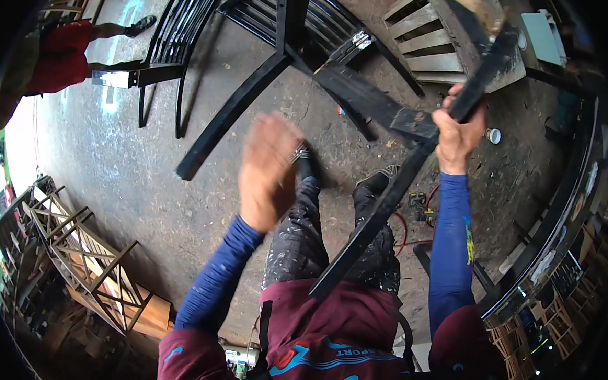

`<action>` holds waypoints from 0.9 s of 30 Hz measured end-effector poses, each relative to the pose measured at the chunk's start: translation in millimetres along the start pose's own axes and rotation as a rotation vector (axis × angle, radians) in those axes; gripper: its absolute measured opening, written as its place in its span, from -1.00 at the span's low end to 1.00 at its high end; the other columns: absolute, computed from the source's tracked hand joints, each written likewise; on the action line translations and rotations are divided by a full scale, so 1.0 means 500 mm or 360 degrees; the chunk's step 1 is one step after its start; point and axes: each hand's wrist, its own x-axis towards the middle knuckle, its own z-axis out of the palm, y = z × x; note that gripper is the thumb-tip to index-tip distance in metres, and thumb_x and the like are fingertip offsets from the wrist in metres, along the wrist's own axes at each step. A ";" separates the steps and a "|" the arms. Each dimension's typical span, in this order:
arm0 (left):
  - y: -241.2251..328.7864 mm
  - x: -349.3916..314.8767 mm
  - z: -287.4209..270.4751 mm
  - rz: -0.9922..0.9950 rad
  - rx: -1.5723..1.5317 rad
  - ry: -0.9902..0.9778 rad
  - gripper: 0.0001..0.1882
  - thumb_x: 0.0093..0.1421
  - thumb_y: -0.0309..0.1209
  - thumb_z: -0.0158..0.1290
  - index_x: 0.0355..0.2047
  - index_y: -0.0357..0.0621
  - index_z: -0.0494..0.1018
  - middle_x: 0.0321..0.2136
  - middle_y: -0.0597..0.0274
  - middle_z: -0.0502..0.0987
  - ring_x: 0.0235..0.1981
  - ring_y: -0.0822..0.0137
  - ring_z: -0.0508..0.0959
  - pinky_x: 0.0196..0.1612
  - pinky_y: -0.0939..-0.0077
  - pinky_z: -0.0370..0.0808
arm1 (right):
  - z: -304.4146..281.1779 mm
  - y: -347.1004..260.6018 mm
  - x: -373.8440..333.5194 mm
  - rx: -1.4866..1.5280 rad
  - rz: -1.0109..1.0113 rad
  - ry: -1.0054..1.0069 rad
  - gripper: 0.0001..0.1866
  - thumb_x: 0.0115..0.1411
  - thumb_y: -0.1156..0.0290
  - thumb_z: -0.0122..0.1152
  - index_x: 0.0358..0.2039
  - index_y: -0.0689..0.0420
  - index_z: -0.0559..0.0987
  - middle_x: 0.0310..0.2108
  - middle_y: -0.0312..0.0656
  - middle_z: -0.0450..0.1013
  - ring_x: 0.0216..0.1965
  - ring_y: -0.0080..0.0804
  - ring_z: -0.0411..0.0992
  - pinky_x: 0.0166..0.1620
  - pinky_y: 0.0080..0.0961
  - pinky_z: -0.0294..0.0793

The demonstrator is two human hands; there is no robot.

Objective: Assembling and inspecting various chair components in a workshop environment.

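Observation:
My right hand (460,130) is closed around a long black wooden bar of what looks like a chair frame (381,217). The bar slants from my waist up to the far right, and a wide dark crosspiece (361,97) joins it just left of that hand. To the left, my left hand (268,164) hangs over the floor, smeared by motion, so its fingers are unclear. It appears to hold nothing. Just beyond it, a curved black leg (235,114) reaches down toward the left; the overlap hides whether it belongs to the same frame.
Black slatted furniture (189,24) stands at the far left, near a person in red shorts (60,58). A weathered slatted wooden seat (430,42) is far right. A yellow-and-black tool (425,214) and red hose (404,236) lie by my right foot. Wooden latticework (97,252) lies left.

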 end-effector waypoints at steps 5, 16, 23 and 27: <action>-0.220 0.308 0.046 -0.0041 -0.0533 0.0226 0.24 -0.13 -0.16 0.51 0.42 -0.20 -0.04 0.34 -0.17 0.19 0.33 -0.06 0.25 0.35 0.11 0.24 | -0.045 -0.134 0.066 -0.0168 -0.0346 -0.0046 -0.51 -0.15 0.68 0.21 -0.11 0.15 0.46 -0.17 -0.34 0.38 -0.24 -0.58 0.33 -0.07 -0.62 0.38; -0.168 0.324 0.194 -0.0572 -0.1020 0.0285 -0.76 0.11 -0.46 0.17 -0.23 -0.33 0.61 -0.35 0.12 0.66 -0.34 0.34 0.60 -0.23 0.37 0.54 | -0.166 -0.016 0.076 -0.0437 -0.0257 -0.0377 -0.50 -0.11 0.67 0.15 -0.05 0.23 0.46 -0.14 -0.27 0.42 -0.16 -0.51 0.38 0.04 -0.51 0.39; -0.165 0.230 0.169 -0.0600 -0.0945 -0.0055 -0.69 0.15 -0.47 0.09 -0.09 -0.31 0.54 -0.18 0.13 0.63 -0.18 0.30 0.60 -0.04 0.42 0.51 | -0.216 0.113 0.032 -0.0303 -0.0150 -0.0689 -0.33 -0.10 0.70 0.10 0.13 0.20 0.32 -0.14 -0.27 0.36 -0.14 -0.44 0.40 0.07 -0.45 0.40; -0.093 0.232 0.173 -0.0718 -0.0704 0.0004 -0.80 0.10 -0.40 0.10 -0.36 -0.33 0.53 -0.48 0.20 0.58 -0.44 0.37 0.54 -0.32 0.45 0.46 | -0.217 0.157 0.017 0.0101 0.0043 -0.0457 -0.35 -0.06 0.70 0.11 0.14 0.21 0.35 -0.16 -0.30 0.41 -0.13 -0.48 0.42 0.03 -0.52 0.43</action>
